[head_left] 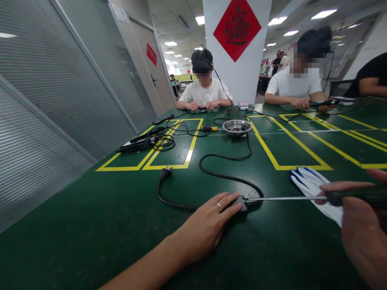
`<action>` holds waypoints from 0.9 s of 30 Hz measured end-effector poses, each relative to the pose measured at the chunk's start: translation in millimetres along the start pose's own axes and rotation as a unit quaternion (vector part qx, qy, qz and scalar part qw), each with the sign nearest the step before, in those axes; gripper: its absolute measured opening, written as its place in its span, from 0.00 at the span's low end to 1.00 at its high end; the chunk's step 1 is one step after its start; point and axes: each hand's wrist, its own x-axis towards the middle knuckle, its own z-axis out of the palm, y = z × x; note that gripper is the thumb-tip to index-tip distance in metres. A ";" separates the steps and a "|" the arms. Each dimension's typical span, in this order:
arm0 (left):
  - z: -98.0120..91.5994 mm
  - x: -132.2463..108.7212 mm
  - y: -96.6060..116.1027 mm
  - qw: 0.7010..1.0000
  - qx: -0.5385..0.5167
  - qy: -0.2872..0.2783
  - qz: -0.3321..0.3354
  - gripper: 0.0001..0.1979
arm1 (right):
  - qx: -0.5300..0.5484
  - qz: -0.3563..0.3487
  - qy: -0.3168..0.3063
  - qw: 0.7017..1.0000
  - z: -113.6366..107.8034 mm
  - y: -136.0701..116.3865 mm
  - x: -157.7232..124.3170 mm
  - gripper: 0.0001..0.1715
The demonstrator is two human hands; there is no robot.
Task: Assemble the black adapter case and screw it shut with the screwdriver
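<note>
My left hand [211,221], a ring on one finger, lies over a small dark grey box [243,207] and holds it down on the green table. Much of the box is hidden under the fingers. A black power cord [231,176] runs from it, and a two-pin plug [166,172] lies to the left. At the right edge my right hand [359,225] is closed around the dark handle of a screwdriver [287,198]. The long metal shaft points left, level, its tip at the box's right end. Under the shaft lies a white and blue glove [317,191].
A metal bowl [237,127] of small dark parts stands mid-table beside a yellow-black screwdriver [209,128]. Coiled cables [163,141] lie at the left. Yellow tape [189,155] marks the green tabletop [121,225]. Several people sit across the table, two handling dark objects.
</note>
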 end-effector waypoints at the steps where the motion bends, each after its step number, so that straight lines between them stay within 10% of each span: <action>1: -1.0 0.3 0.4 1.000 -0.002 0.001 -0.001 0.30 | -0.018 0.003 0.002 1.000 0.9 -0.5 -1.2 0.26; 12: -3.2 2.5 4.9 1.000 0.006 0.009 -0.009 0.29 | -0.018 -0.065 -0.171 0.983 -0.1 -4.6 26.3 0.40; 19: -2.0 1.4 4.4 1.000 0.006 0.018 -0.003 0.29 | 0.075 -0.214 -0.280 0.933 35.4 -33.2 62.6 0.70; 27: -1.7 -0.2 2.9 1.000 -0.005 0.028 0.006 0.29 | 0.021 -0.263 -0.276 0.924 48.4 -56.2 65.2 0.49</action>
